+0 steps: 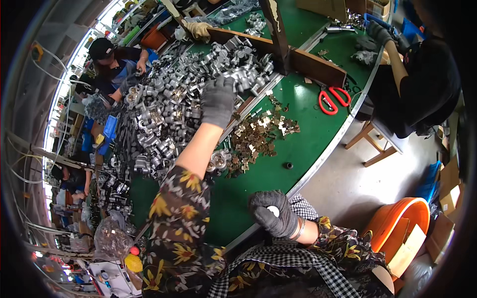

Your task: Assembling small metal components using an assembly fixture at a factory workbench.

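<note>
Apparently mid-work, with many silver castings (174, 115) left heaped on the green surface (308, 136) and none recognisably finished: reaching left hand (218, 102) onto them, cannot tell whether grasping; curling fingers of right hand (279, 223) around a pale round piece (273, 211).

Silver metal parts (171, 94) (jumbled heap)

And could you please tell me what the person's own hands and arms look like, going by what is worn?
Both the left hand and right hand wear dark grey gloves. The dark sleeves carry yellow flowers touched with red and pale leaves, and end short of the gloves. A thin, shiny band circles the right wrist.
</note>
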Motion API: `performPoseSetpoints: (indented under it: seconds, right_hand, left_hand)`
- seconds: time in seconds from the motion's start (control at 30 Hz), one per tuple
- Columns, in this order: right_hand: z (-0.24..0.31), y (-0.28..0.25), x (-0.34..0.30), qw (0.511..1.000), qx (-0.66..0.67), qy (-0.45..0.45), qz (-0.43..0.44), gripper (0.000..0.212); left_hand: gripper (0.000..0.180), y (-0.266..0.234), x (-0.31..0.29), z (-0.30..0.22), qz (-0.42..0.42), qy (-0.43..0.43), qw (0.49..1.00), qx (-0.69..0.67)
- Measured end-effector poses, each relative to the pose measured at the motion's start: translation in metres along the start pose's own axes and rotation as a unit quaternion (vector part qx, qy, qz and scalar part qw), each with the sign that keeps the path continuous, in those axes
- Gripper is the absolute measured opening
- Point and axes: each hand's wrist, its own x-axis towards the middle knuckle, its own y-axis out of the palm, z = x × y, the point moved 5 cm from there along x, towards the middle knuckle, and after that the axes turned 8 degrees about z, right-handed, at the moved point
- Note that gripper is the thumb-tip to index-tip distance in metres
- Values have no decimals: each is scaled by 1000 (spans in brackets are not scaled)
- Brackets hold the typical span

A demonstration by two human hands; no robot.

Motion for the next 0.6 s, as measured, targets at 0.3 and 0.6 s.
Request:
performPoseSetpoints:
  seconds: [0.3,0.6]
  right_hand:
    - [-18,-3,0,998,55,20,-17,17]
    - [-24,2,32,988,46,131,-61,23]
  left_hand:
    - [37,-137,-193,35,-64,114,976,-175]
    - [43,-173,-428,38,233,-76,934,-261]
